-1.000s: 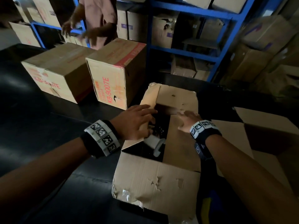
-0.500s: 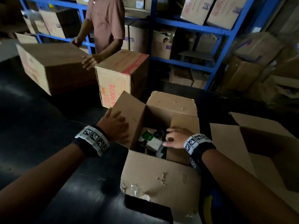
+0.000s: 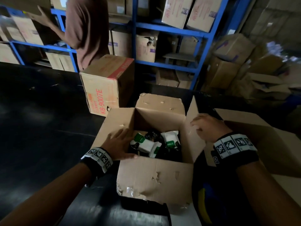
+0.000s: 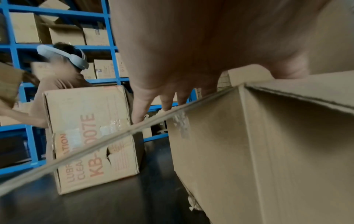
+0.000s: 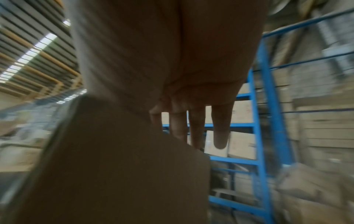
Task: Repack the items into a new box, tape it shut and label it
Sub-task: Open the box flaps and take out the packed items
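Left hand: the left hand (image 3: 119, 145) lies flat with straight fingers (image 4: 139, 109) on the left flap (image 3: 114, 123) of the torn open box (image 3: 154, 176), pressing it outward.
Between the hands: white and green packets (image 3: 147, 145) and dark items sit down inside the box.
Right hand: the right hand (image 3: 207, 128) has loose, spread fingers (image 5: 220, 131) touching the right flap (image 3: 192, 144). It holds nothing.
Right of that hand: an empty new box (image 3: 268, 144), open, just beside it.
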The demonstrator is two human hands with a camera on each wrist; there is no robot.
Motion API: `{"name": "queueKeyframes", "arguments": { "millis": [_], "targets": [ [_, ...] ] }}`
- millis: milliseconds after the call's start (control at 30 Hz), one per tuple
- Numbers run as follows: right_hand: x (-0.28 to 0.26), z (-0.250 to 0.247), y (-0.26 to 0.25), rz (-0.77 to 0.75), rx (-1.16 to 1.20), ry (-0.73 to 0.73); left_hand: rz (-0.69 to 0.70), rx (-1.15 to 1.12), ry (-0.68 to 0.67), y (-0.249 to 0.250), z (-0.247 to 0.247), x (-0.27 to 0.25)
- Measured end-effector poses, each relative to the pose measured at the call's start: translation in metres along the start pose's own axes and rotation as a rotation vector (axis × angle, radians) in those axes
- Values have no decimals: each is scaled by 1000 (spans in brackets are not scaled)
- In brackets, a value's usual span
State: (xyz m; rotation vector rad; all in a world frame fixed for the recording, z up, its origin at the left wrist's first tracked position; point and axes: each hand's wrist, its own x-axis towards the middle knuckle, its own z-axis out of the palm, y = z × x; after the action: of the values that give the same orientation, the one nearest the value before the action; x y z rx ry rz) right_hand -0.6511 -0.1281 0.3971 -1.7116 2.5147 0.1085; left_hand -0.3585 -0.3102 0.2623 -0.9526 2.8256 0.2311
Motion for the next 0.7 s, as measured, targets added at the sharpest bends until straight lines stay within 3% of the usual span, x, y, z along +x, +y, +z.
{"name": "queueKeyframes", "arguments": {
  "millis": [167, 400, 533, 700],
  "targets": [
    [-7, 12, 21, 47, -160, -45, 9, -74, 54, -4, 16, 0],
    [-11, 31, 52, 218, 31, -181, -3, -187, 107, -6, 28, 2],
    [-13, 66, 47, 278, -57, -266, -28, -290, 107, -8, 34, 2],
    [-2, 104, 27, 315, 165, -330, -41, -165, 94, -10, 27, 1]
  ]
}}
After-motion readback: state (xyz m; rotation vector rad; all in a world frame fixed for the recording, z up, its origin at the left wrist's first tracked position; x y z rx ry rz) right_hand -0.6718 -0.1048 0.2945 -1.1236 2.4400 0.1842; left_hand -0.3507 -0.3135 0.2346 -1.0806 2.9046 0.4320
